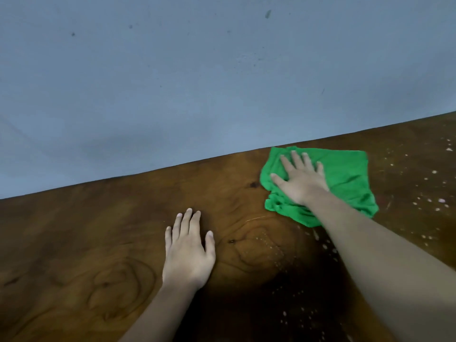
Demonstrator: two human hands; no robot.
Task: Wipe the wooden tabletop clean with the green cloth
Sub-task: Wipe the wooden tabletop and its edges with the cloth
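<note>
Right hand (299, 180) flat, fingers spread, palm pressed on the green cloth (345, 178), which lies rumpled at the far edge of the wooden tabletop (74, 243), against the blue wall (172, 82). Left hand (188, 253) flat on bare wood, gripping nothing. Pale specks (434, 191) dot the wood right of the cloth.

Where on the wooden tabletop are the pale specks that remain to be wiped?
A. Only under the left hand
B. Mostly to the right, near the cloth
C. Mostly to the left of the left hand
B: the pale specks lie on the tabletop right of the green cloth; the left side looks bare.
</note>
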